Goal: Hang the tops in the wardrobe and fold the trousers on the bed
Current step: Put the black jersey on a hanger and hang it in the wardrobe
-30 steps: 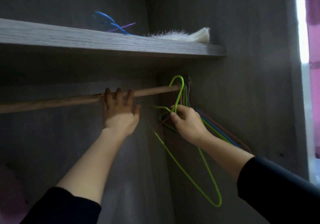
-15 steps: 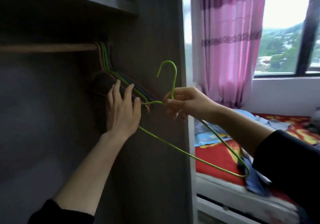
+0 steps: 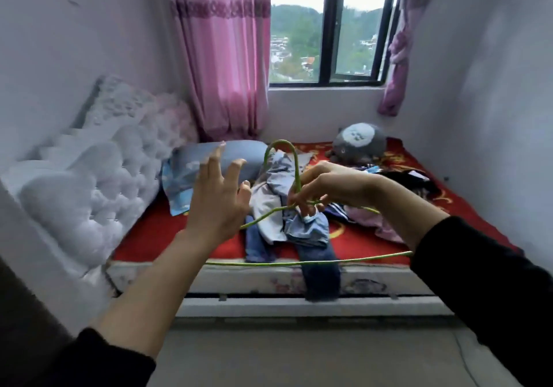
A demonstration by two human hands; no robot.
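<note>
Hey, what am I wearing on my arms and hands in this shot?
The left sleeve and right sleeve are black and long, ending partway along the forearms. The left hand and right hand are bare: no gloves, rings or watch show.

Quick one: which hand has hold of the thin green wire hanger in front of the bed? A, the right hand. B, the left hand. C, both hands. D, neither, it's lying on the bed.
A: the right hand pinches the thin green wire hanger at its neck just below the hook, while the left hand is raised with its fingers spread and grips nothing.
</note>
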